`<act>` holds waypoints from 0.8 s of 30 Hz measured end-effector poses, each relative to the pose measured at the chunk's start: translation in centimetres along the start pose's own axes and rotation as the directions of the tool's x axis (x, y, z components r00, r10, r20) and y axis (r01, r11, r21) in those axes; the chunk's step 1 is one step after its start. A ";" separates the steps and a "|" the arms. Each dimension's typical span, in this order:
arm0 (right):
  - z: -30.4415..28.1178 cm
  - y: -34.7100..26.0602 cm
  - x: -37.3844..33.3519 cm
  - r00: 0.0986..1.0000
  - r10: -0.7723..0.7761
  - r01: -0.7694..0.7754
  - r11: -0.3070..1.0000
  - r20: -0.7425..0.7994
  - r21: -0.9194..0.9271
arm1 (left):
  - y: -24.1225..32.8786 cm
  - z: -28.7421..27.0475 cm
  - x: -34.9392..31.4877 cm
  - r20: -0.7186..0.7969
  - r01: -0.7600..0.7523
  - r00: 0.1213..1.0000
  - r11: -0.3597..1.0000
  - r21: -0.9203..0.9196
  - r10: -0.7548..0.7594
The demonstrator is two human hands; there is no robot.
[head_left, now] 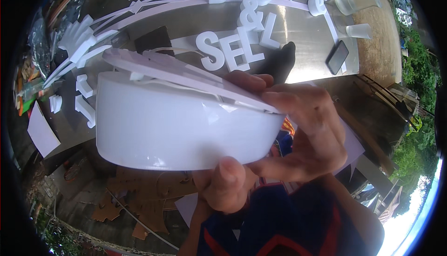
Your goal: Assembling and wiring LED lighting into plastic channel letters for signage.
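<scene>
Close up, I hold a large white hollow piece (181,125) with a glossy curved side wall. It looks like a raised sign letter, but its full outline is hidden. A flat white panel (172,72) lies over its top, tilted, with a gap between panel and wall at the left and middle. My right hand (312,130) is closed on the right end, fingers on the panel's edge and the wall. From below, my left hand (226,186) supports the piece, its thumb against the lower wall; its other fingers are mostly hidden.
Several white block letters (230,51) stand on the metal-topped table (312,27). Two clear glass vessels (358,31) and a dark phone (337,57) sit at the right. White offcuts (84,90) lie at the left, brown cardboard scraps (153,200) lower down.
</scene>
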State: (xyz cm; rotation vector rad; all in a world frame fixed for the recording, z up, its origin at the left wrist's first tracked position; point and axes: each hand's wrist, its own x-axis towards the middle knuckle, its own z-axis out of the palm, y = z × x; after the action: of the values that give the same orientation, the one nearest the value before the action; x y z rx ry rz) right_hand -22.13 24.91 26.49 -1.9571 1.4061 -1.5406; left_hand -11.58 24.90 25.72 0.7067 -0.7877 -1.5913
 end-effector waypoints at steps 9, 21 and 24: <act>-0.9 0.6 -0.7 0.988 0.153 -0.156 0.967 0.031 0.202 | -2.7 -1.7 0.7 0.191 -0.179 0.958 0.968 -0.179 0.212; -1.7 3.6 -1.0 0.760 0.451 -0.647 0.595 0.469 0.476 | -1.0 -3.4 0.6 0.104 -0.413 0.909 0.842 0.348 0.403; -0.7 3.6 -0.1 0.875 0.368 -0.483 0.638 0.315 0.600 | -1.3 -2.6 0.7 0.062 -0.512 0.849 0.785 0.349 0.525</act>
State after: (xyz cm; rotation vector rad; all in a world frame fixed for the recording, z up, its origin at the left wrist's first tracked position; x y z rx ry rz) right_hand -24.55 23.53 24.17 -1.1678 0.9499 -1.3463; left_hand -10.30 24.10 23.14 0.6932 -1.1469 -0.9362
